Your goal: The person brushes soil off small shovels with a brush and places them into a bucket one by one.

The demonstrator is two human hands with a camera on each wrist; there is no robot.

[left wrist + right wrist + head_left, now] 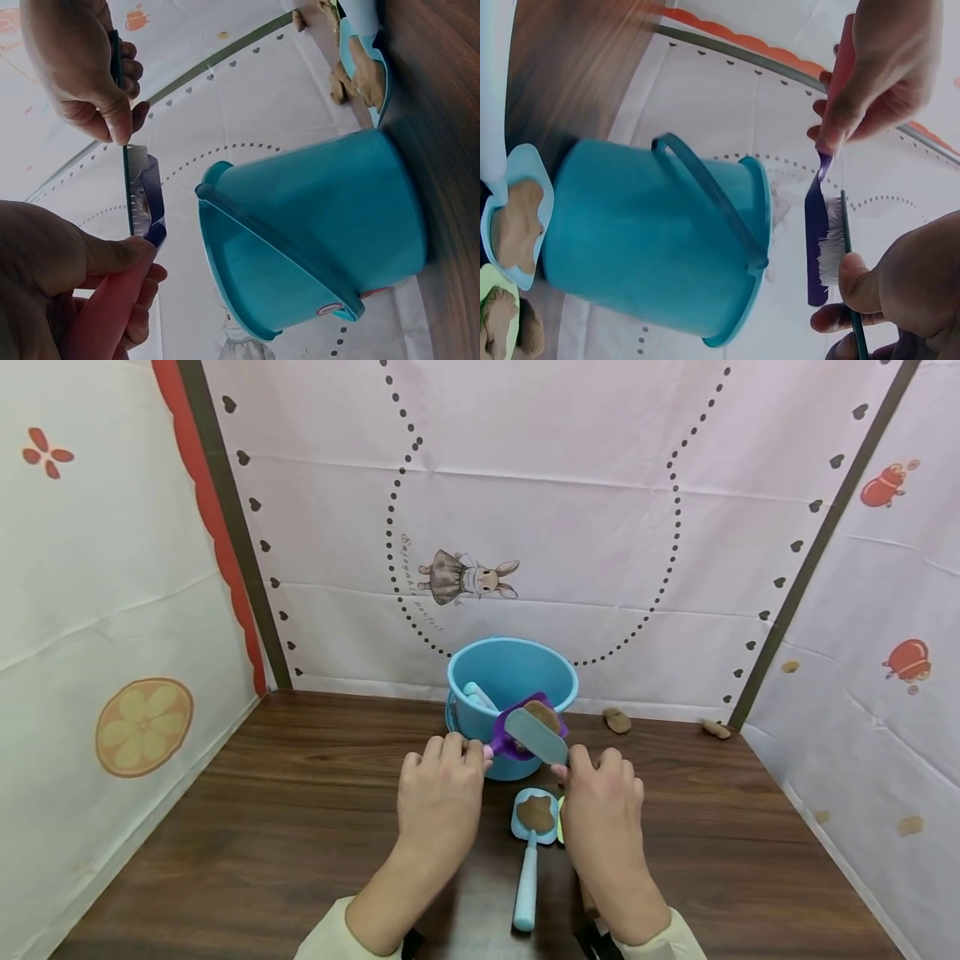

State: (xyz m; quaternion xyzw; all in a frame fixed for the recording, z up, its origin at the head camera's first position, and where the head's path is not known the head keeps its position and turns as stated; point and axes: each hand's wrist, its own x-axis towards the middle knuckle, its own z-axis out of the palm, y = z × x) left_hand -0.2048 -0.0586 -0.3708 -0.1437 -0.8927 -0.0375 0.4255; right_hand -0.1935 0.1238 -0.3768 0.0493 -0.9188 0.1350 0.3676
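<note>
My left hand [442, 789] grips the pink handle [109, 304] of a small purple toy shovel [501, 739]. Brown, clay-like or sandy stuff [544, 718] lies in its scoop. In my right hand [606, 810] is a flat grey-green brush [536, 737], pinched between thumb and fingers. Its white bristles [831, 255] touch the shovel's scoop in the right wrist view. Both tools are above the near rim of a blue bucket [480, 720], which stands upright. Light-coloured handles [478, 695] stick up inside the bucket.
A light-blue toy shovel [527, 885] with a brown lump [536, 814] lies before the bucket. Beside it, a yellow-green shovel [506, 281] is partly hidden by my right hand in the head view. Brown lumps [617, 720] rest near the back cloth [555, 552] on the wooden table [322, 827].
</note>
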